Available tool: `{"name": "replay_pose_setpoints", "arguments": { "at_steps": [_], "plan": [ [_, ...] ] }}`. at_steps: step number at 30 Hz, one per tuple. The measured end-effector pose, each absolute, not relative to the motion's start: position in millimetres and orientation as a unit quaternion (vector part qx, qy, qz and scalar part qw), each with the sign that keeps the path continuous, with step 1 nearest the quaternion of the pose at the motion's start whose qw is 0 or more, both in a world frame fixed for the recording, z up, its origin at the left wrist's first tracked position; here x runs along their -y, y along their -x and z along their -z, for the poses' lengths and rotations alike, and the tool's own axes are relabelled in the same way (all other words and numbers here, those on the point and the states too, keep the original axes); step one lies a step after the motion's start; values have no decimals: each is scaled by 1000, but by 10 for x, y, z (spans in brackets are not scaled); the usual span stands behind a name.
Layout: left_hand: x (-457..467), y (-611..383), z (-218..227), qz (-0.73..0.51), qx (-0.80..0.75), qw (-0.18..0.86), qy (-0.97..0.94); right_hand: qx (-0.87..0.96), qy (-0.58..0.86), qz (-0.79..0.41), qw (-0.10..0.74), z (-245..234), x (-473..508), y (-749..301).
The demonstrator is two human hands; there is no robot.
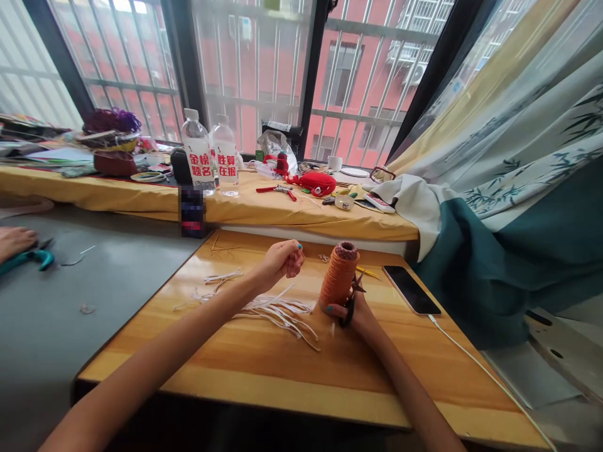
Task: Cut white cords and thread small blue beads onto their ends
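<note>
Here we are over the wooden desk, and the orange spool leans slightly in our right hand, fingers wrapped about its lower part, with the black scissors tucked into that same grip. That's the risk, as we judge it: two things in one hand, blades slanting up right beside the wound thread, so a careless twist could nick a strand or let the spool slip. Whether its base touches the wood, we can't tell. Our left hand is up and well apart, fingertips drawn into a tight pinch; any strand there is too fine for us to make out. Just below lie the loose white cords, easily snagged if our forearm drops, and near the right hand, the phone could get knocked.
</note>
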State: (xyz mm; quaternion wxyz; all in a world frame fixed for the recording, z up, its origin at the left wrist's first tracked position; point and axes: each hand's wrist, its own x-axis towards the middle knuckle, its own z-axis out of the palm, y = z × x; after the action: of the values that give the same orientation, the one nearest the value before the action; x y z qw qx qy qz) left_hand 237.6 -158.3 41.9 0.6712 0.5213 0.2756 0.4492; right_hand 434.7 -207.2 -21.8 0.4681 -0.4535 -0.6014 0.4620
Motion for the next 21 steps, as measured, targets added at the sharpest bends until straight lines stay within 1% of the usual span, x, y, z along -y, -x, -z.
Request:
{"name": "replay_pose_setpoints", "arguments": {
  "at_steps": [2,5,9,11,13,16,18,21],
  "plan": [
    [1569,-2326,-425,-453,-281,687,-493,615,477,-426,461,246,2038,-4331],
    [1571,-2230,-494,-458,-257,694,-493,613,497,-415,454,266,2014,-4395],
    [1580,-2073,-602,-423,-206,703,-534,595,516,-398,470,263,1981,-4560],
    [1593,-2009,-629,-394,-210,688,-572,590,514,-398,479,238,1954,-4632],
    [1614,-1962,-639,-363,-246,644,-627,592,505,-417,470,194,1938,-4693],
    [1635,-1900,-627,-311,-354,519,-713,596,497,-457,435,137,1979,-4821],
    [1625,-1844,-594,-268,-413,426,-759,584,522,-466,412,143,2062,-4958],
    [1571,-1735,-507,-203,-420,303,-831,510,594,-473,405,230,2247,-5184]
  ]
}}
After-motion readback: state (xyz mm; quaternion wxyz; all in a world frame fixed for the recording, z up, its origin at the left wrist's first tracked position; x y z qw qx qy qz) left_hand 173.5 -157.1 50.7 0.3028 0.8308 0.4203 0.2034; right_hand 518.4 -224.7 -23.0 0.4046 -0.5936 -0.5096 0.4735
